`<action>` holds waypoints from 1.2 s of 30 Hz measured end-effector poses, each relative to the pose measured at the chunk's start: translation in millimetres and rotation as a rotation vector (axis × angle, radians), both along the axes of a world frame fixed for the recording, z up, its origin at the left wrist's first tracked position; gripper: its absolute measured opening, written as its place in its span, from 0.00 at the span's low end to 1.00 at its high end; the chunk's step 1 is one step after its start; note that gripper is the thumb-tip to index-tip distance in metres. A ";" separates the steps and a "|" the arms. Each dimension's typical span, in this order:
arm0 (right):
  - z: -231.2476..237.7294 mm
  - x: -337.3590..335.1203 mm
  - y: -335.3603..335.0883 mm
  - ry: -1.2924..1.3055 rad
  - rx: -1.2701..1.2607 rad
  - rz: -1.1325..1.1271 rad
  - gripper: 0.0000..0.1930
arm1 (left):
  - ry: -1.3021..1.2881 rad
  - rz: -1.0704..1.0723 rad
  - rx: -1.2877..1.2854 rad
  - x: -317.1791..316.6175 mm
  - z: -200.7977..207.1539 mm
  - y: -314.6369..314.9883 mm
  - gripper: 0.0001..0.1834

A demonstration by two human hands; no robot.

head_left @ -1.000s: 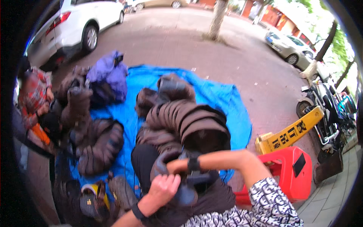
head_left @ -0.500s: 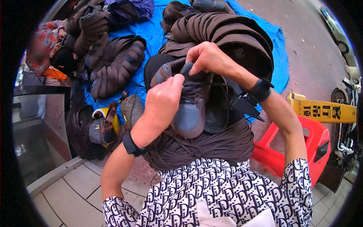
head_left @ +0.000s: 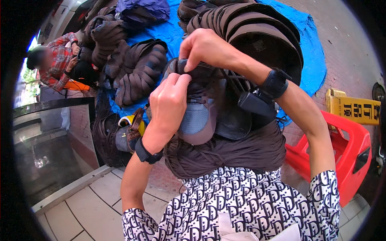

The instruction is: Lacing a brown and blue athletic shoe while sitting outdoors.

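Observation:
A brown shoe upper point(head_left: 197, 120) with a blue-grey mesh toe lies over my lap, toe toward me. My left hand point(head_left: 169, 106) pinches its edge near the collar, fingers curled in. Just beyond, my right hand point(head_left: 203, 50) has thumb and fingertips closed on the tongue or collar. What exactly sits between the fingertips is mostly hidden. Right of the upper rests a dark, smooth shoe piece point(head_left: 233, 127). Beneath them, a thick bundle of brown laces point(head_left: 225, 150) spreads across my lap. Thin lace strands show beside my right wrist.
Nested brown shoe uppers point(head_left: 261, 30) lie on a blue tarp point(head_left: 315, 52), with more stacks point(head_left: 140, 68) at left. A person point(head_left: 60, 60) works far left. A red plastic stool point(head_left: 350, 160), a yellow sign point(head_left: 352, 106) and a glass-sided case point(head_left: 52, 140) stand around me.
The view has shifted, so the surroundings appear farther right. Both hands have moved left and away from me over the upper, covering more of its collar. Each keeps its pinch.

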State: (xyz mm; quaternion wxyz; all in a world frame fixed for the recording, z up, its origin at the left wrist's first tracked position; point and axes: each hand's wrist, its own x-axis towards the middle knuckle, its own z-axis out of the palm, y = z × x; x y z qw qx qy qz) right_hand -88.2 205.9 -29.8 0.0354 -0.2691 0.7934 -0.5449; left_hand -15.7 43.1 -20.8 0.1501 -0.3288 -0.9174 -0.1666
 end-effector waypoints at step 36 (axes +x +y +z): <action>-6.2 1.0 18.3 -0.290 0.205 0.155 0.09 | 0.091 0.074 0.087 -2.9 -7.1 -5.4 0.07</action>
